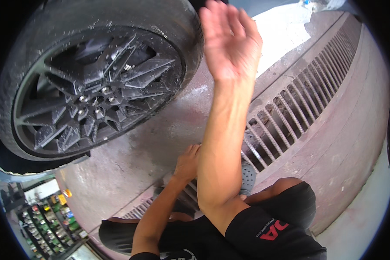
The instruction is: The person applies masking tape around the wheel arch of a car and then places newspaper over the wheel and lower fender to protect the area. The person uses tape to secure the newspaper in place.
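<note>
Hands in the head view: yours are apart, the right hand (pixel 232 45) stretched far ahead of you, the left hand (pixel 187 164) low and close to your body.
Right palm: bare and turned up toward the camera, fingers extended and a little blurred, with nothing seen in its grasp.
Left fingers: mostly hidden behind your right forearm (pixel 225 125), so you cannot tell whether they hold anything.
Wheel side: the dark wheel (pixel 97 97) lies to your left and ahead, its spoked face turned toward you.
Wheel axis: its oval outline runs longest from lower left to upper right, the upper-right end coming toward your right hand.
Nearer hand: your right, just beside the tyre (pixel 117 15) at its right edge; you cannot tell whether the fingertips touch it.
Farther hand: your left, below and to the right of the wheel, apart from it, over the floor (pixel 130 173).
Opposite side: the floor grate (pixel 286 117) runs to the right of your right forearm, with a white sheet (pixel 281 39) beyond it, just right of that hand.
</note>
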Available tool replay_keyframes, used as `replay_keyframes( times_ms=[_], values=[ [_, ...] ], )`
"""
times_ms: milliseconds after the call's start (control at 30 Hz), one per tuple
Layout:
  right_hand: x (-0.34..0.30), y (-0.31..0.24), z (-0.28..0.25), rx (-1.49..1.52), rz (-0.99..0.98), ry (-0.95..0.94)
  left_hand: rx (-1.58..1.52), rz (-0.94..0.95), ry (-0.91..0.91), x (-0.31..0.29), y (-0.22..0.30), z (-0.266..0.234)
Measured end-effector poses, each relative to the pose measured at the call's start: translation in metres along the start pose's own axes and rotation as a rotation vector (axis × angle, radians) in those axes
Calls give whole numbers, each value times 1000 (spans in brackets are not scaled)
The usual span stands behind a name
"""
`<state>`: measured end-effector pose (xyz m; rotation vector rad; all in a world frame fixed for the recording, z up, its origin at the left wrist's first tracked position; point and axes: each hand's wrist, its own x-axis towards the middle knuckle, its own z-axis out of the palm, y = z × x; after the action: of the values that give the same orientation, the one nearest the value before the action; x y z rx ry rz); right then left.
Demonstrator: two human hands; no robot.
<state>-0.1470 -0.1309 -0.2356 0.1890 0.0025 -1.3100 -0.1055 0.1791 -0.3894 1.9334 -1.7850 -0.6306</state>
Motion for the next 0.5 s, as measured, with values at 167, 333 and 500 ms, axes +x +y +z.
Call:
replay_keyframes(
  times_ms=[167, 333, 500],
  values=[
    [-15, -31, -31, -332, -233, 387, 189, 84, -121, -19, -13, 40],
    [-20, -60, -42, -511, -276, 380, 306, 160, -181, -49, -19, 77],
    [-36, -56, -33, -881, -130, 286, 73, 10, 297, -26, -27, 97]
  ],
)
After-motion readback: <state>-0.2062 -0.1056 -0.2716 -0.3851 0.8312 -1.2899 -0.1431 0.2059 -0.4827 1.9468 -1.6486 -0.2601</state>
